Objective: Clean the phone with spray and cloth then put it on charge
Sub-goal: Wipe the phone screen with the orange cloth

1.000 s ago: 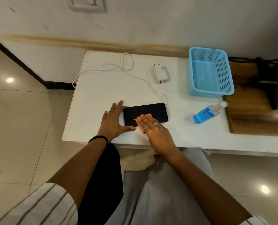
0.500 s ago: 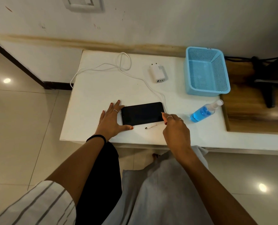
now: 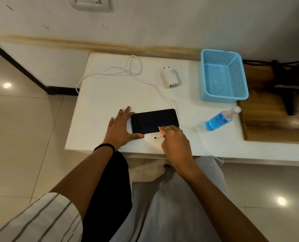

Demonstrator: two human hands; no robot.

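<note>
One head-worn camera looks steeply down and forward, close over a white table [image 3: 99, 105] against the wall [image 3: 162, 23].

Phone [image 3: 154, 121] mid-table [image 3: 101, 102]; charger [image 3: 171, 79] behind; basket [image 3: 223, 98], bottle [image 3: 218, 119] right.

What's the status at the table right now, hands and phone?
Left hand flat, bracing phone. Right hand curled at phone's near edge; grip unclear. Cable plug loose on table, not connected.

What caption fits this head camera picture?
Left hand steadies black phone on white table; right hand nears white cable plug.
</note>
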